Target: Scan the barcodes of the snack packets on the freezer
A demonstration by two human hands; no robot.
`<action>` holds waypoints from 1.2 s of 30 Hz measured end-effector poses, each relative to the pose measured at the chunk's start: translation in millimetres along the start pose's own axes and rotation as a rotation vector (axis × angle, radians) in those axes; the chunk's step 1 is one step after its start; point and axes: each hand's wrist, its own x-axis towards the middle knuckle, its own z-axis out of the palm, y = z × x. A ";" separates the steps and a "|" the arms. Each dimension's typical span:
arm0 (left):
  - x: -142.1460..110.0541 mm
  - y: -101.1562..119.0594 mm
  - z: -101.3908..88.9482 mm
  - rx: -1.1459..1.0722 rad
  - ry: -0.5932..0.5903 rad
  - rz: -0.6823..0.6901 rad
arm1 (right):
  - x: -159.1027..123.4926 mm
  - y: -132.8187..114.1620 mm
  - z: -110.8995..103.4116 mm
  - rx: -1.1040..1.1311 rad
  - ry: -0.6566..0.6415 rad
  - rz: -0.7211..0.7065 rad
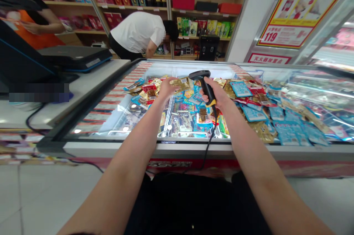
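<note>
Above a glass-topped chest freezer (pixel 193 147), my left hand (pixel 166 88) grips a gold snack packet (pixel 181 84) that has a barcode label on it. My right hand (pixel 217 93) is wrapped round the handle of a black and yellow barcode scanner (pixel 206 87). The scanner's head sits close to the packet's right end, and its black cable (pixel 210 137) hangs over the freezer's front edge. More blue, red and gold packets (pixel 256 112) lie piled on the glass to the right. A smaller heap of gold and red packets (pixel 149 89) is left of my left hand.
A counter with a black scale (pixel 74 56) stands at the left. Behind the freezer, a person in a white shirt (pixel 138 32) bends by the shelves, and another person in orange (pixel 30 32) stands far left. A red and yellow poster (pixel 297 10) hangs at the right.
</note>
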 end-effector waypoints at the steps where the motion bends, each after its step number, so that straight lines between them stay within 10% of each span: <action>1: -0.2 0.5 -0.2 0.012 -0.002 0.002 | 0.1 0.4 0.5 -0.016 0.004 -0.001; 36: 1.5 -2.8 -1.2 0.068 0.027 -0.014 | -2.1 2.6 3.7 -0.144 0.027 0.014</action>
